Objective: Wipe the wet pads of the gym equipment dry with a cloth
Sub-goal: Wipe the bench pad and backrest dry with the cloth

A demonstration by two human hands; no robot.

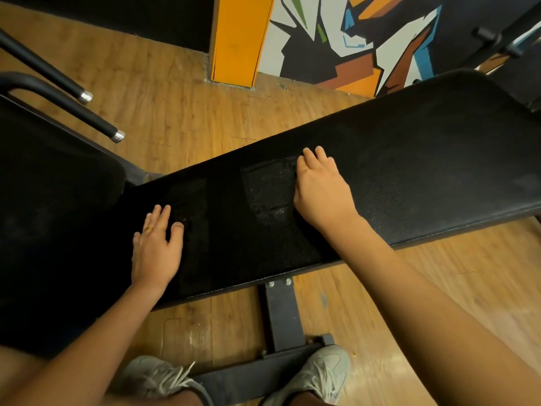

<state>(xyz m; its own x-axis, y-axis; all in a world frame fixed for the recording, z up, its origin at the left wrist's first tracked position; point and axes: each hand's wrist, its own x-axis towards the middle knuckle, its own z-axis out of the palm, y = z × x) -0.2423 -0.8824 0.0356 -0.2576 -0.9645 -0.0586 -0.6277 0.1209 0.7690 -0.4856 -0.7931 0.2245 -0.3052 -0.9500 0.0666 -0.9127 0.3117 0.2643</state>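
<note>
L hand [155, 250], R hand [320, 190] pressed flat on black bench pad [424, 159]; wood floor [181, 112], mural wall [336, 39].

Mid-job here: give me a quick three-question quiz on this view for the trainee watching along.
1. True or false: the left hand lies flat on the black pad with its fingers straight.
2. What stands under the pad's near edge? A: a bolted metal post. B: a wheel. C: a bucket.
3. Short answer: which hand lies right beside the glistening patch on the pad?

Key: 1 true. 2 A. 3 the right hand.
</note>
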